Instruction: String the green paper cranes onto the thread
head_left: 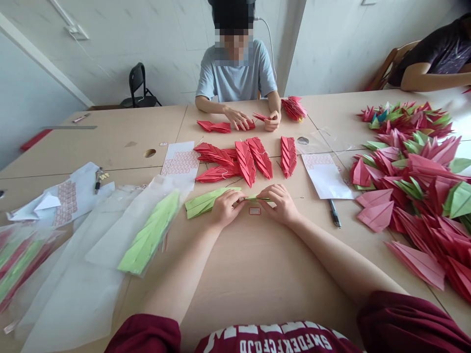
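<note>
My left hand (227,210) and my right hand (280,205) are closed on either end of a small green folded paper piece (253,198), seen nearly edge-on. A thin string or wire sticks out to the right past my right hand. Touching or just beside my left hand lies a flat green folded paper strip (204,203). On the table below the held piece is a small red-bordered label (254,211). Beyond my hands lie several red pleated paper strips (245,163), some with pale threads.
Across the table a person (235,81) handles red folded paper. To the right are a pile of red, pink and green folded papers (412,166), a sticker sheet (326,179) and a pen (334,214). Clear bags (84,255) and a bagged green strip (150,235) lie left.
</note>
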A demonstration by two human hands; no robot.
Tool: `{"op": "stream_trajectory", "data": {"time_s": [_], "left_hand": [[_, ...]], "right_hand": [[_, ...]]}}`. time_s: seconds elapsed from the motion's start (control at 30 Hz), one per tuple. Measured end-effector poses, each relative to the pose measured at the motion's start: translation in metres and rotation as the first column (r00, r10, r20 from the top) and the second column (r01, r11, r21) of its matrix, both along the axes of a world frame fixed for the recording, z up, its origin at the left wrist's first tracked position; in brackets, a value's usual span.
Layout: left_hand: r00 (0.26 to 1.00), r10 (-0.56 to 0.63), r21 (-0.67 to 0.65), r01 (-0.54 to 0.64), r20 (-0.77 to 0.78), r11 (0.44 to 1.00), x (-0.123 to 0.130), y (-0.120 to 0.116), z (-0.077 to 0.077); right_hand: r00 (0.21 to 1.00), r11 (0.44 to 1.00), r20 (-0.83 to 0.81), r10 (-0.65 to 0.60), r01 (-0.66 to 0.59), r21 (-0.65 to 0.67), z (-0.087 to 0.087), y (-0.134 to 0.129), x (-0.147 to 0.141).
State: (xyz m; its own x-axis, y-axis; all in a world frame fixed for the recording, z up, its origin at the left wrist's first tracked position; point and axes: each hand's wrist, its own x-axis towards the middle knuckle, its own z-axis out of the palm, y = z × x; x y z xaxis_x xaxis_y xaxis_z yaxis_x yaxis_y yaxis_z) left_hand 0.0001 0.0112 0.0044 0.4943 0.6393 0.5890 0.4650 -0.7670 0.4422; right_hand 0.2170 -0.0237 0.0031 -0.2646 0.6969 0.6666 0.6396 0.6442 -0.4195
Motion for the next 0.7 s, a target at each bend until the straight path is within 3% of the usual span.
{"op": "stream_trajectory", "data": {"time_s": [0.27,0.4,0.7], "left_hand": [[0.999,0.001,0.01,-0.002,0.048,1.0,-0.001,0.001,-0.004],[0.999,-0.024,0.09,0.021,0.042,0.996,-0.004,0.002,-0.01],[0.987,-0.082,0.252,0.116,-0.138,0.961,0.0,-0.005,-0.011]], "right_hand": [[0.999,1.0,0.042,0.018,-0.019,0.017,-0.003,0.003,0.003],[0.994,0.998,0.101,0.035,-0.04,0.043,-0.002,0.004,0.006],[0.947,0.986,0.299,0.12,-0.149,0.077,0.005,-0.001,0.006]]}}
